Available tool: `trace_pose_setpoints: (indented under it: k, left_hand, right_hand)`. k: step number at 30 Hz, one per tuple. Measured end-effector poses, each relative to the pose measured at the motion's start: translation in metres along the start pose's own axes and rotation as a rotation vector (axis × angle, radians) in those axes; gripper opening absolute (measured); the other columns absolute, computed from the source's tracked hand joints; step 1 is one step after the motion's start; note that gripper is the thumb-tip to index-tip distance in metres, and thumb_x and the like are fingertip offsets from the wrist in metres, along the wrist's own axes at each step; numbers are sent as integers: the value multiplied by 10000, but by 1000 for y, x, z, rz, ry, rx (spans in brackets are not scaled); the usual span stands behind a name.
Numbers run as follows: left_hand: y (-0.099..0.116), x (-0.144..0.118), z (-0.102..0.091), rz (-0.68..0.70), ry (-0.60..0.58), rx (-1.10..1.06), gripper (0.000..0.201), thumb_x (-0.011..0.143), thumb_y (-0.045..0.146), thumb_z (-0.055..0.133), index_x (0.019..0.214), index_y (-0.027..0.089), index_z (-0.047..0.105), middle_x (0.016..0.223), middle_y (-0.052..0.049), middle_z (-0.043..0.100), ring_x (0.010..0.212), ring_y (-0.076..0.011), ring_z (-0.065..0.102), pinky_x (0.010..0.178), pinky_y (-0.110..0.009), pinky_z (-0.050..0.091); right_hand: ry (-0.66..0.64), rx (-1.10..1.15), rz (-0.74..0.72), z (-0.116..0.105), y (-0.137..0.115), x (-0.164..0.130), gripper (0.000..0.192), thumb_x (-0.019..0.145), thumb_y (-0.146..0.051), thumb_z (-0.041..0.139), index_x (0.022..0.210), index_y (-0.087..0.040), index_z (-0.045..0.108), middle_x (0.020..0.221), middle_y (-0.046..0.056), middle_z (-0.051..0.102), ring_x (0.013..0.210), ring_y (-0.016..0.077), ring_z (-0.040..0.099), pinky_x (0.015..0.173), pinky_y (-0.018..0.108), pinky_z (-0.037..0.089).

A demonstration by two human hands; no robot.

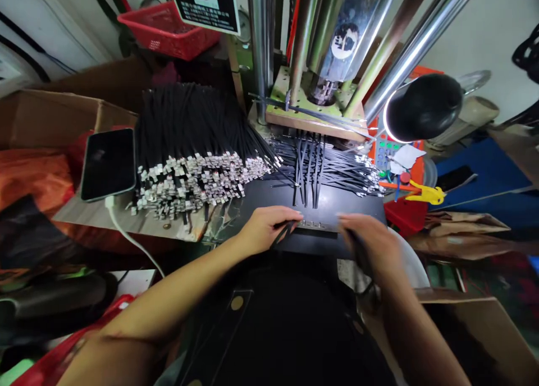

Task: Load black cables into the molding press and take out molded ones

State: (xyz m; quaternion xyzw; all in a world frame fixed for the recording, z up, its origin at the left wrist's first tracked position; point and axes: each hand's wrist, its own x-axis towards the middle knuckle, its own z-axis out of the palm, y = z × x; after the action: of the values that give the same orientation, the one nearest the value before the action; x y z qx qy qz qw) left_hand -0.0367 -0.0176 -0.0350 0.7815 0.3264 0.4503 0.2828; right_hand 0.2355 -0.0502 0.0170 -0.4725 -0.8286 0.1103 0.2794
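While the left hand (pixel 269 228) pinched a black cable (pixel 281 234) at the mould plate's (pixel 345 203) front edge and the right hand (pixel 365 241) gripped more, blurred, a cable seated crooked among the loaded cables (pixel 309 170) under the press (pixel 314 102) risked being crushed.

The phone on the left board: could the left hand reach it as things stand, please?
Probably yes. The left hand rests at the black plate's front edge, and the phone lies uncovered further left; only the low connector bundle lies between them.
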Motion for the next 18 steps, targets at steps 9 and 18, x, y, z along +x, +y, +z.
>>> trace_pose_setpoints:
  k: [9, 18]
  left_hand:
    - [-3, -1, 8, -3, 26, 60, 168, 937, 245, 584, 1015, 174, 714, 947, -68, 756, 850, -133, 714, 797, -225, 569]
    - [6, 3, 0, 180, -211, 355, 251, 983, 208, 434, 1084, 168, 661, 1016, -68, 736, 884, -144, 713, 785, -235, 577]
  right_hand:
    - [-80, 327, 37, 64, 1, 30, 87, 851, -199, 637, 844, -217, 721, 953, 50, 742, 893, 201, 677, 814, 348, 543]
    - [-276, 12, -45, 59, -8, 34, 289, 894, -92, 465, 914, -185, 737, 1010, 86, 745, 911, 223, 672, 823, 356, 536]
